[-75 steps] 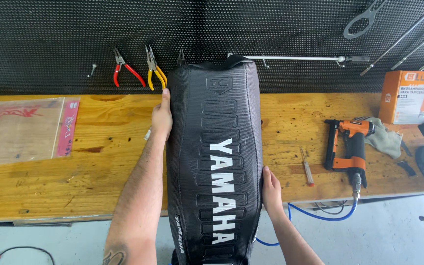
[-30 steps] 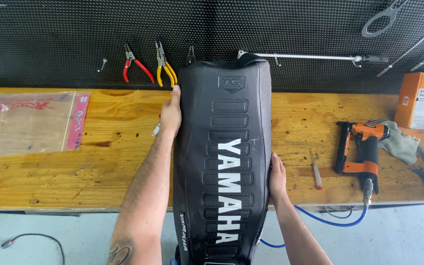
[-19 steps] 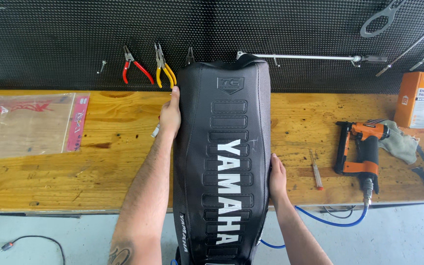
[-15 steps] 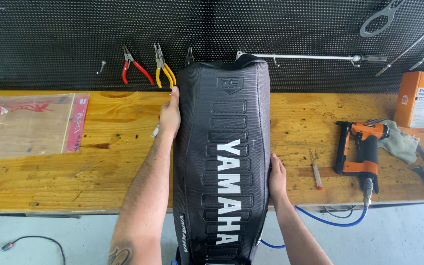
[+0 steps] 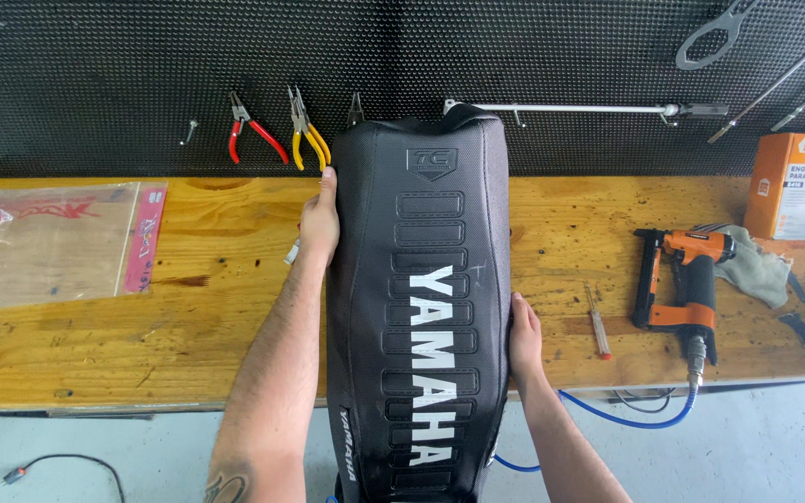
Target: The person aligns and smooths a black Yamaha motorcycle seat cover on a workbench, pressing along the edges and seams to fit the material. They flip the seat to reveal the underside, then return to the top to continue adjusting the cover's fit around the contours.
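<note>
The light is bright and even, and it seems to come from above and from the front. Shadows are soft: only a thin dark band lies under the edge of the wooden bench (image 5: 95, 317). The black seat cover (image 5: 426, 279) shows a weak shine on its upper part, without strong glare. The picture is sharp in the middle. At the edges the lens bends lines a little, so the bench looks slightly curved.

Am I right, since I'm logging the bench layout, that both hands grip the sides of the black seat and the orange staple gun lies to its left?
Not quite. The head view shows the orange staple gun to the right of the black seat, not left. The left hand and right hand do grip its sides.
</note>
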